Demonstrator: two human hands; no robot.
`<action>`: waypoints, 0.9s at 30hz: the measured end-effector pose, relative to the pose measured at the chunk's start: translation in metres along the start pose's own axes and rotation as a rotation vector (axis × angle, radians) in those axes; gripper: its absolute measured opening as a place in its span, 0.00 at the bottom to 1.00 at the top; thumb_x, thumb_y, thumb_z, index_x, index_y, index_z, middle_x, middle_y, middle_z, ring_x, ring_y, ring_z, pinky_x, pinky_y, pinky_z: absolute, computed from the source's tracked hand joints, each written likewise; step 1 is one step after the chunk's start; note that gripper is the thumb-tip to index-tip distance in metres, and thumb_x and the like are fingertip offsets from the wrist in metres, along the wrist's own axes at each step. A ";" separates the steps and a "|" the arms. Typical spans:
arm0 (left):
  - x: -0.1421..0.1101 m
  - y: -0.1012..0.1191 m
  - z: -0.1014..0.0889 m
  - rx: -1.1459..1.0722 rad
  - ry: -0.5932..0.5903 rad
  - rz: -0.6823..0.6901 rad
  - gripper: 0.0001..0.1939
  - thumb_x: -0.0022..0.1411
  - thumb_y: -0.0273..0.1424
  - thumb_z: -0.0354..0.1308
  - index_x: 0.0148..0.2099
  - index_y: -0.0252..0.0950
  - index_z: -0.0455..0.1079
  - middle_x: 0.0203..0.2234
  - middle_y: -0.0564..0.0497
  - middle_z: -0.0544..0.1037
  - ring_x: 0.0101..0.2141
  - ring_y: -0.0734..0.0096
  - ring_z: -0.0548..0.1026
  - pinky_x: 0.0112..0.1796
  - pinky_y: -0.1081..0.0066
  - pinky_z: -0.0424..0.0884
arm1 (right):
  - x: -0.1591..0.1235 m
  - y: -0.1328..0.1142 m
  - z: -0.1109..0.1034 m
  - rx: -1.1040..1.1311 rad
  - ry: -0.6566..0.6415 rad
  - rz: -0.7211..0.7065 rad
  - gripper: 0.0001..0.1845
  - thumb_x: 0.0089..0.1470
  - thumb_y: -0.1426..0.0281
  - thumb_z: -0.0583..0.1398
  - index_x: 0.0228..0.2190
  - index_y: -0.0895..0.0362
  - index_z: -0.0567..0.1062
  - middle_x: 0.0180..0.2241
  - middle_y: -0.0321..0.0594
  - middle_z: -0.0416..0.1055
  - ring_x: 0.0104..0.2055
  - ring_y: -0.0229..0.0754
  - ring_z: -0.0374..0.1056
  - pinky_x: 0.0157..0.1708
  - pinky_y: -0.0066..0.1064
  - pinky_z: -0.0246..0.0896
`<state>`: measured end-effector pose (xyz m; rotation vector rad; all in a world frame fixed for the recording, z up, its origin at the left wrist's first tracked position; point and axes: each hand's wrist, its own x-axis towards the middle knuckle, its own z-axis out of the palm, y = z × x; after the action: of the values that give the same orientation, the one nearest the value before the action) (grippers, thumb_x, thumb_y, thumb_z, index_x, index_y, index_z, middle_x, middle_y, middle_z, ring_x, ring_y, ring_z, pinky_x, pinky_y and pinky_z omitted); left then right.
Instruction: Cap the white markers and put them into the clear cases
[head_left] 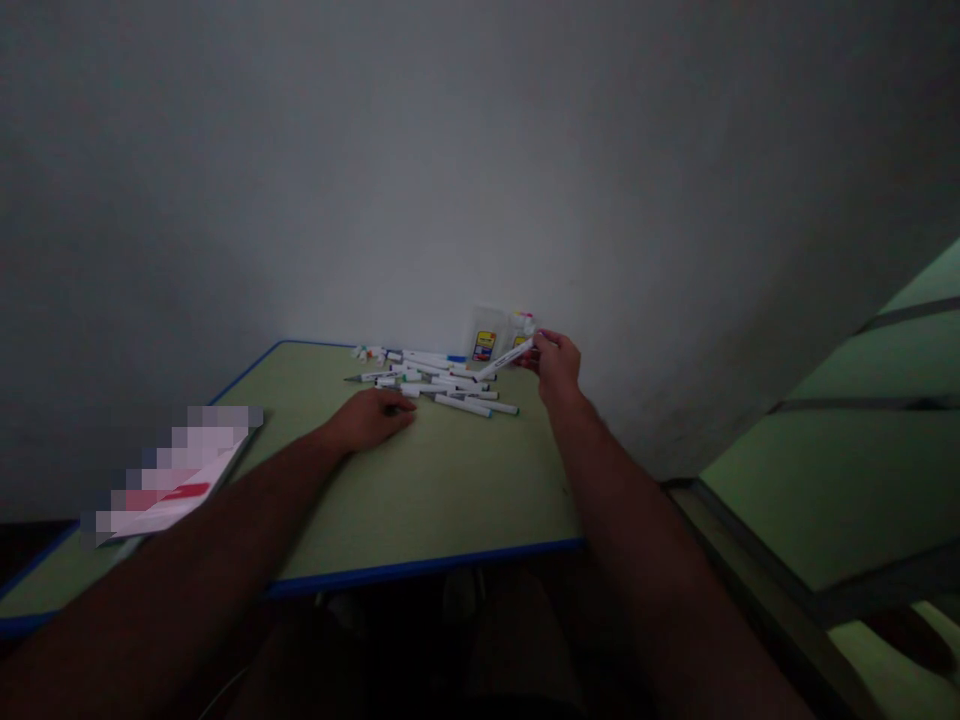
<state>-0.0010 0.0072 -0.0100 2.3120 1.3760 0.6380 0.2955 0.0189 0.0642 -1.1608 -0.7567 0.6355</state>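
- The right hand [559, 368] pinches a white marker [510, 356] near its upper right end, between thumb and fingers [543, 340]. That grip leaves most of the barrel exposed, probably so that it can be steered from one end.
- The held marker slants down leftward over the right side of the pile, just in front of the containers (whether its lower end touches anything is hard to tell).
- The left hand [367, 418] lies low on the desk [450, 490], just beside the near left edge of the pile. Its fingers are loosely curled; whether the fingertips meet or hold anything cannot be told. It seems placed there to steady the arm and have the pile within reach.
- The loose markers [463, 404] lie flat and overlapping, mostly crosswise to the person, which would make their ends easy to grasp from either side.
- The small white pieces [367, 352] sit at the pile's far left (too small to name surely).
- The clear container [490, 319] stands upright near the wall [480, 180], behind the pile, perhaps to keep it out of the arms' way.
- The second container [520, 322], beside it and partly hidden by the right hand, shows pink and yellow ends at its top.
- A flat item [169, 500], partly blurred, lies at the desk's left, apart from the pile.
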 end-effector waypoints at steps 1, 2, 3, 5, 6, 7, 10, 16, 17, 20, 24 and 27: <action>0.000 -0.001 0.000 -0.010 0.003 0.002 0.20 0.57 0.42 0.57 0.46 0.39 0.80 0.38 0.47 0.83 0.38 0.62 0.78 0.42 0.65 0.72 | 0.006 -0.007 -0.002 -0.042 -0.029 -0.035 0.05 0.55 0.74 0.62 0.35 0.58 0.70 0.21 0.31 0.70 0.18 0.32 0.67 0.18 0.22 0.68; 0.001 -0.002 0.001 -0.020 0.007 0.003 0.19 0.57 0.43 0.57 0.45 0.39 0.80 0.38 0.47 0.83 0.38 0.62 0.79 0.42 0.65 0.72 | 0.013 -0.014 -0.005 -0.079 -0.040 -0.068 0.04 0.55 0.74 0.62 0.34 0.58 0.71 0.22 0.31 0.70 0.18 0.32 0.67 0.18 0.23 0.68; 0.001 -0.003 0.002 -0.029 0.011 0.005 0.19 0.57 0.43 0.57 0.45 0.40 0.80 0.38 0.47 0.83 0.38 0.62 0.79 0.42 0.65 0.72 | 0.020 -0.021 -0.007 -0.105 -0.034 -0.098 0.03 0.55 0.74 0.62 0.33 0.58 0.70 0.22 0.32 0.70 0.18 0.32 0.67 0.18 0.23 0.69; 0.003 -0.006 0.004 -0.041 0.020 0.010 0.19 0.57 0.43 0.58 0.44 0.40 0.80 0.39 0.47 0.83 0.39 0.62 0.79 0.43 0.65 0.72 | 0.034 -0.035 -0.012 -0.143 -0.026 -0.147 0.02 0.56 0.75 0.61 0.32 0.58 0.71 0.23 0.33 0.70 0.20 0.33 0.68 0.18 0.23 0.69; 0.004 -0.007 0.004 -0.047 0.025 0.012 0.18 0.56 0.43 0.58 0.44 0.40 0.80 0.39 0.48 0.83 0.39 0.62 0.79 0.43 0.65 0.72 | 0.041 -0.042 -0.014 -0.168 -0.035 -0.161 0.03 0.56 0.76 0.61 0.30 0.58 0.71 0.24 0.34 0.70 0.20 0.33 0.68 0.18 0.23 0.69; 0.005 -0.008 0.005 -0.052 0.032 0.012 0.18 0.56 0.44 0.58 0.43 0.41 0.80 0.39 0.48 0.83 0.40 0.62 0.79 0.44 0.65 0.72 | 0.048 -0.048 -0.016 -0.200 -0.044 -0.165 0.04 0.55 0.77 0.61 0.29 0.58 0.71 0.24 0.34 0.70 0.20 0.33 0.69 0.19 0.24 0.70; 0.008 -0.010 0.007 -0.049 0.043 0.007 0.19 0.56 0.44 0.57 0.43 0.40 0.80 0.40 0.48 0.83 0.40 0.62 0.79 0.44 0.66 0.71 | 0.065 -0.065 -0.020 -0.257 -0.084 -0.196 0.04 0.53 0.78 0.62 0.29 0.59 0.72 0.25 0.34 0.69 0.21 0.32 0.69 0.21 0.25 0.72; 0.010 -0.014 0.009 -0.060 0.030 0.031 0.18 0.57 0.43 0.57 0.44 0.39 0.80 0.39 0.47 0.82 0.39 0.61 0.78 0.43 0.64 0.71 | 0.095 -0.089 -0.018 -0.312 -0.077 -0.300 0.05 0.53 0.78 0.62 0.28 0.60 0.71 0.24 0.34 0.68 0.20 0.32 0.67 0.21 0.27 0.72; 0.010 -0.014 0.010 -0.057 0.029 0.038 0.18 0.58 0.43 0.57 0.44 0.39 0.79 0.39 0.47 0.82 0.39 0.61 0.78 0.43 0.64 0.71 | 0.100 -0.092 -0.017 -0.327 -0.066 -0.317 0.05 0.53 0.78 0.61 0.27 0.60 0.71 0.24 0.34 0.68 0.20 0.32 0.67 0.21 0.28 0.73; 0.011 -0.015 0.010 -0.038 0.035 0.048 0.18 0.58 0.43 0.56 0.44 0.39 0.79 0.39 0.47 0.82 0.39 0.60 0.78 0.42 0.64 0.71 | 0.117 -0.097 -0.014 -0.364 -0.038 -0.370 0.04 0.53 0.79 0.61 0.28 0.60 0.71 0.24 0.35 0.68 0.21 0.33 0.68 0.24 0.29 0.74; 0.011 -0.014 0.010 -0.050 0.030 0.049 0.17 0.59 0.42 0.56 0.43 0.40 0.79 0.38 0.48 0.82 0.39 0.61 0.78 0.42 0.64 0.71 | 0.135 -0.100 -0.010 -0.382 -0.018 -0.424 0.04 0.53 0.79 0.60 0.30 0.60 0.72 0.25 0.35 0.68 0.23 0.34 0.69 0.25 0.30 0.74; 0.011 -0.013 0.010 -0.066 0.027 0.054 0.17 0.59 0.41 0.56 0.43 0.39 0.79 0.38 0.47 0.81 0.39 0.61 0.78 0.42 0.64 0.71 | 0.142 -0.098 -0.005 -0.411 0.003 -0.453 0.04 0.52 0.80 0.60 0.29 0.60 0.72 0.25 0.37 0.69 0.22 0.35 0.69 0.25 0.32 0.74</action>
<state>-0.0007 0.0217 -0.0228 2.3034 1.2886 0.7220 0.3899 0.0986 0.1849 -1.3005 -1.1398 0.0983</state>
